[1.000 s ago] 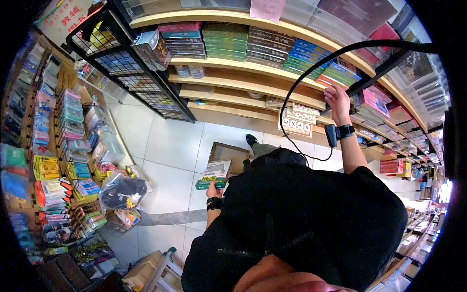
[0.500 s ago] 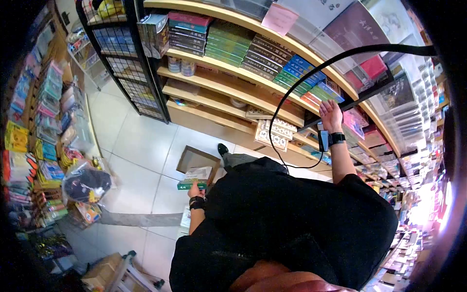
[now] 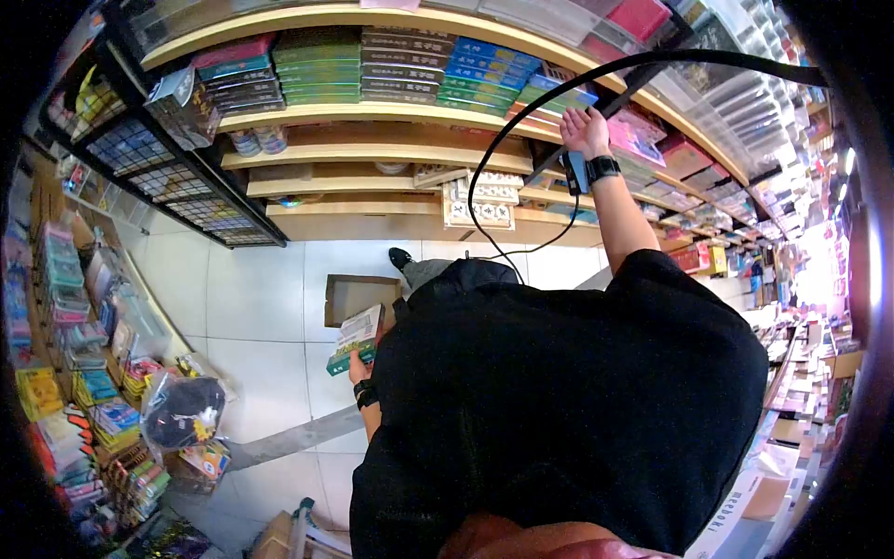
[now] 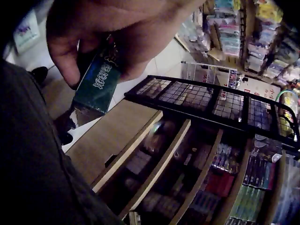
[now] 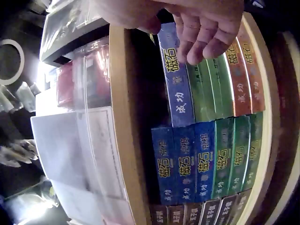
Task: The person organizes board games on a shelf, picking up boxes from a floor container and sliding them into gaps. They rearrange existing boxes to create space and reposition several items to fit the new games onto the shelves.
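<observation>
Hands well apart, one loaded low, one raised at the shelf

We saw the left hand (image 3: 358, 370) clamped on a green-sided box (image 3: 358, 334), its thumb laid over the face. That box hung tilted beside the person's body, above the pale tiled floor (image 3: 265, 293), just by the near rim of an open cardboard box (image 3: 359, 296). Tiles stretched between it and a bagged black item (image 3: 183, 410), so we found room on that side; the black shirt (image 3: 559, 401) closed off the other.

We saw the right hand (image 5: 206, 30) raised, fingers loosely bent and gripping nothing. Its fingertips overlapped a blue box (image 5: 177, 96) and green boxes (image 5: 211, 93); we could not tell whether they touched. We noticed a dark gap between the blue box and the upper board (image 5: 123, 117), while orange boxes (image 5: 247, 79) sat close to the lower shelf edge (image 5: 268, 89). A neighbouring stack (image 5: 204, 161) stood tight alongside. A black cable (image 3: 477, 182) curved across the shelf fronts.
</observation>
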Demonstrator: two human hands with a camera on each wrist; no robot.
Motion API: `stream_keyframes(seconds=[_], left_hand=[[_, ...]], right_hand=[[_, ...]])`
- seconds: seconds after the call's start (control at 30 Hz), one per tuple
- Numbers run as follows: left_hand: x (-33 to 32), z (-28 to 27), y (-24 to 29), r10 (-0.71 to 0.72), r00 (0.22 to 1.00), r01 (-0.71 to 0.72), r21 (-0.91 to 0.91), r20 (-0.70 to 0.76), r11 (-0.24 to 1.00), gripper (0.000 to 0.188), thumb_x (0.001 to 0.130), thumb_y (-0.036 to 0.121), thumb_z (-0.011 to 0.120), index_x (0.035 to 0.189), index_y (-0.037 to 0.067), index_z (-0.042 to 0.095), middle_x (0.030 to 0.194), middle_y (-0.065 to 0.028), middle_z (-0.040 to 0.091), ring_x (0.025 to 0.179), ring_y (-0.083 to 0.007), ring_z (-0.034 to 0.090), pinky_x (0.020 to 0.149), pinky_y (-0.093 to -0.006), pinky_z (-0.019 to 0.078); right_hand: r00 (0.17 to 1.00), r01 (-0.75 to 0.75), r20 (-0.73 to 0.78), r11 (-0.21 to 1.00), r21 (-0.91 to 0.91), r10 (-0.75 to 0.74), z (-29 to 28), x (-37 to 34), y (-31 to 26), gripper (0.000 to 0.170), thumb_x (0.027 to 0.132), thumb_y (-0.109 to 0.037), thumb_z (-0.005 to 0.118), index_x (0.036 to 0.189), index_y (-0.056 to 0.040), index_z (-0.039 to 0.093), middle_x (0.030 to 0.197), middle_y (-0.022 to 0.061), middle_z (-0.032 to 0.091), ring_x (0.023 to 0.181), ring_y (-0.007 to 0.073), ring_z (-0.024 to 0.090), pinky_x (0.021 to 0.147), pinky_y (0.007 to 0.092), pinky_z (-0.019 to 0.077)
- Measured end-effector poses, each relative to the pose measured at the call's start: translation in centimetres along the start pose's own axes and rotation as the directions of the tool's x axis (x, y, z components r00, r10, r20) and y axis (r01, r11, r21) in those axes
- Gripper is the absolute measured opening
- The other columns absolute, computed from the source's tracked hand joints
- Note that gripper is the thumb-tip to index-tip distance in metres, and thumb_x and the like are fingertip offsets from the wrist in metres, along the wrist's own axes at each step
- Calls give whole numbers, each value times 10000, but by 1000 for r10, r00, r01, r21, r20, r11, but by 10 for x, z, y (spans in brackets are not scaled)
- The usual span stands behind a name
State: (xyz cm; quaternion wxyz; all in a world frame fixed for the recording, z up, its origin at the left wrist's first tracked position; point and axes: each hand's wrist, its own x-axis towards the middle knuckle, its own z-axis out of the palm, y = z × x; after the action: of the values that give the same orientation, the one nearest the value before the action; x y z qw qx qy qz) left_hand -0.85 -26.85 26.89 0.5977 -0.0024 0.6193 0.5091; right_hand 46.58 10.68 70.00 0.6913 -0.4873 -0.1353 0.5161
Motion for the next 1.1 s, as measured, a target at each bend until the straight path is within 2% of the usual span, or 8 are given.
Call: stream_keyframes(seconds=[0.1, 0.2, 0.37, 0.43, 0.53, 0.97, 1.03, 1.1], left_hand=[[6, -14, -1, 38, 999, -40, 205, 14, 978, 354, 789, 245, 605, 1050, 16, 537, 909, -107, 610, 785, -256, 616, 632, -400, 537], [2, -23, 11, 54, 998, -56, 398, 16, 916, 358, 790, 250, 604, 1052, 15, 538, 913, -108, 609, 791, -256, 615, 638, -396, 534], [6, -40, 23, 88, 993, -115, 641, 75, 758, 364, 791, 258, 602, 1054, 15, 540, 921, -110, 608, 800, -256, 613, 647, -391, 528], [7, -44, 27, 96, 990, -140, 707, 102, 694, 366, 791, 261, 601, 1055, 14, 541, 924, -110, 608, 804, -256, 612, 650, -389, 526], [10, -49, 26, 96, 987, -162, 769, 131, 619, 370, 791, 265, 600, 1057, 14, 542, 929, -111, 607, 810, -256, 611, 656, -386, 523], [20, -52, 46, 71, 981, -192, 867, 179, 461, 387, 793, 286, 595, 1063, 12, 547, 949, -116, 605, 835, -255, 606, 679, -371, 508], [18, -55, 48, 69, 982, -187, 874, 175, 448, 390, 793, 289, 594, 1064, 12, 548, 952, -116, 605, 839, -255, 605, 683, -369, 506], [19, -55, 49, 73, 981, -192, 879, 178, 437, 393, 794, 292, 593, 1065, 11, 549, 955, -117, 604, 842, -255, 604, 686, -367, 504]], right_hand=[[996, -56, 65, 997, -47, 59, 2, 5, -6, 696, 897, -469, 467, 1373, -19, 231, 1350, 155, 389, 1116, 278, 464, 845, 371, 429], [991, -72, 105, 986, -148, 88, -4, 37, -13, 822, 800, -545, 598, 1306, 28, 297, 1046, 142, 541, 764, 212, 514, 636, 323, 429], [990, 43, -115, 956, -290, -80, 19, 34, -10, 338, 862, -386, 550, 805, -63, 466, 577, 32, 466, 489, 178, 464, 436, 308, 393], [925, -166, 275, 929, -329, 263, -43, 117, -12, 430, 833, -460, 560, 940, -44, 545, 755, 67, 588, 638, 211, 570, 573, 310, 476], [998, -65, -36, 931, -360, 56, 1, 36, -15, 425, 819, -502, 554, 836, -77, 553, 705, 44, 595, 616, 176, 561, 552, 289, 454], [938, 244, -222, 962, -123, -266, 9, -15, 14, 361, 766, -372, 687, 619, -130, 464, 459, -43, 363, 365, 91, 333, 370, 229, 272], [960, 256, -102, 964, -67, -262, -15, -13, 20, 353, 788, -443, 668, 767, -136, 494, 519, -51, 413, 409, 78, 365, 374, 233, 291], [976, 201, -66, 975, -91, -207, -29, -2, 21, 573, 791, -474, 651, 996, 42, 509, 802, 139, 585, 632, 184, 576, 535, 262, 459]])
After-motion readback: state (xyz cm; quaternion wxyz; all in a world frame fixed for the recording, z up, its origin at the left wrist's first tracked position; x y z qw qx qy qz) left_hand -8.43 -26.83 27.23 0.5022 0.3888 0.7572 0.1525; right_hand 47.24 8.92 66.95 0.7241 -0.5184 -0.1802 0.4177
